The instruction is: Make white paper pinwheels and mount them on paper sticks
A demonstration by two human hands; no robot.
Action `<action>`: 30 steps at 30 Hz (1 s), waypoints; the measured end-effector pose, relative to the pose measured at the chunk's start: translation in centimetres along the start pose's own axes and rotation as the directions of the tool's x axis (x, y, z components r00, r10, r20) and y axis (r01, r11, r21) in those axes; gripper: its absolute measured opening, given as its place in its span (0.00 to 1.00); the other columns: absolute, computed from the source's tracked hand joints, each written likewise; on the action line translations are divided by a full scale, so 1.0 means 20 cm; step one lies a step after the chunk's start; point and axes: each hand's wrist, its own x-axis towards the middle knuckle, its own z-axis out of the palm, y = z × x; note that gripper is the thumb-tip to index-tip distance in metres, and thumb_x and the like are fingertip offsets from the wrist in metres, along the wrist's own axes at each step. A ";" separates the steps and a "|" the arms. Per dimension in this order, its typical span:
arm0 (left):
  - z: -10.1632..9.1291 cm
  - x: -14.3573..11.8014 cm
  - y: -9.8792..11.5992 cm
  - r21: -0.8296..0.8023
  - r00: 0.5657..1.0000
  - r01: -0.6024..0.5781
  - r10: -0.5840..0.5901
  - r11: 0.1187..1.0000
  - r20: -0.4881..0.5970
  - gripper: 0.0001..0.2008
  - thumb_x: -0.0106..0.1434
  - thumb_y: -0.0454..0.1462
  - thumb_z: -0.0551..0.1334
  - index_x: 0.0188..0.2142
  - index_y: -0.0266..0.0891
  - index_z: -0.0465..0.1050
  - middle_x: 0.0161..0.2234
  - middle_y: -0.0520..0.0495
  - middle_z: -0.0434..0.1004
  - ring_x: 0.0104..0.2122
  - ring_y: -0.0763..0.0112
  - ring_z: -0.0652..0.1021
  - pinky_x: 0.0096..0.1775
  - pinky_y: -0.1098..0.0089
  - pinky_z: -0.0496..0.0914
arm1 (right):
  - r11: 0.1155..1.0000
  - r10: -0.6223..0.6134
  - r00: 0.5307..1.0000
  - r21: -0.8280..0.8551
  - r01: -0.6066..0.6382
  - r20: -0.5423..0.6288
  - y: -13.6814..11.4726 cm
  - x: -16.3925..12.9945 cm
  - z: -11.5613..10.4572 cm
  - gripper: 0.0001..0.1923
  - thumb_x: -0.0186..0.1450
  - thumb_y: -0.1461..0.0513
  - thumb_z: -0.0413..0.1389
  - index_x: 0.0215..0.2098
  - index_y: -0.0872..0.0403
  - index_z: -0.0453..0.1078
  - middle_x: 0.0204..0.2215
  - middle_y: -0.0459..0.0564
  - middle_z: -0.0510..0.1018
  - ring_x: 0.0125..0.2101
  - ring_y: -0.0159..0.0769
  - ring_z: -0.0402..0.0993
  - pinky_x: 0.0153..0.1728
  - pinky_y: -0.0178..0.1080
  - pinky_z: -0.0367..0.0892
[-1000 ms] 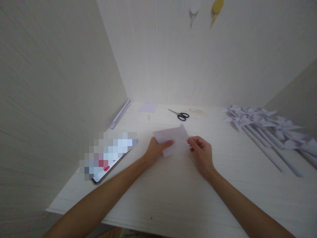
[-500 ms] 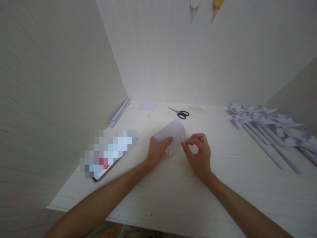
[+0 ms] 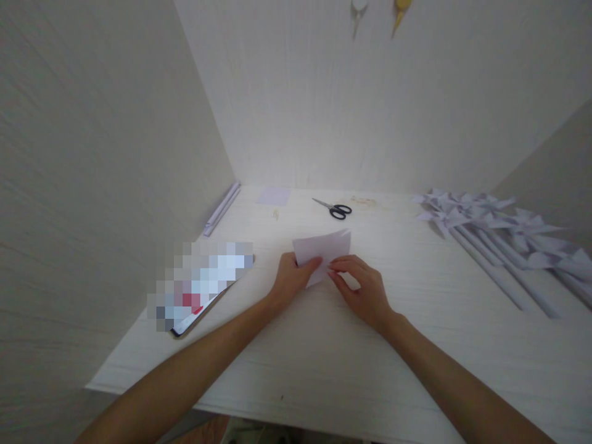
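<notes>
Both hands on a folded paper sheet, mid-counter.

The left hand (image 3: 289,280) pins the paper sheet (image 3: 322,250) flat with thumb on top, steadying it; the right hand (image 3: 363,290) pinches its near edge with fingertips, likely to press a crease. Scissors (image 3: 333,209) lie toward the far edge, paper pinwheels (image 3: 490,225) along the right edge.

The folded paper (image 3: 324,250) was pale lilac-white, the scissors (image 3: 333,209) had black handles, the pinwheels (image 3: 485,216) at right were white, and the bench (image 3: 324,357) was pale woodgrain.
</notes>
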 end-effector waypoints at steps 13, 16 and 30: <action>0.02 -0.03 0.01 0.167 0.990 -0.120 0.105 0.979 0.092 0.11 0.50 0.38 0.59 0.29 0.33 0.75 0.27 0.48 0.76 0.28 0.69 0.74 0.29 0.73 0.67 | 0.971 0.222 0.974 0.104 -0.217 -0.048 0.00 0.00 0.01 0.05 0.57 0.66 0.51 0.27 0.54 0.68 0.23 0.46 0.74 0.24 0.31 0.71 0.27 0.34 0.66; 0.02 -0.03 0.01 0.158 0.987 -0.136 0.120 0.978 0.111 0.12 0.50 0.39 0.59 0.30 0.32 0.75 0.28 0.48 0.76 0.28 0.69 0.74 0.29 0.73 0.67 | 0.975 0.206 0.975 0.095 -0.199 -0.082 -0.02 0.01 0.01 0.05 0.57 0.65 0.51 0.26 0.54 0.69 0.25 0.48 0.72 0.27 0.32 0.70 0.27 0.35 0.67; 0.02 -0.03 0.00 0.179 0.991 -0.116 0.102 0.977 0.088 0.11 0.49 0.37 0.59 0.31 0.33 0.75 0.27 0.48 0.76 0.27 0.68 0.74 0.29 0.72 0.67 | 0.919 0.391 0.896 0.145 -0.367 -0.212 -0.02 0.03 0.01 0.02 0.52 0.63 0.56 0.24 0.54 0.66 0.21 0.45 0.75 0.21 0.31 0.69 0.22 0.34 0.64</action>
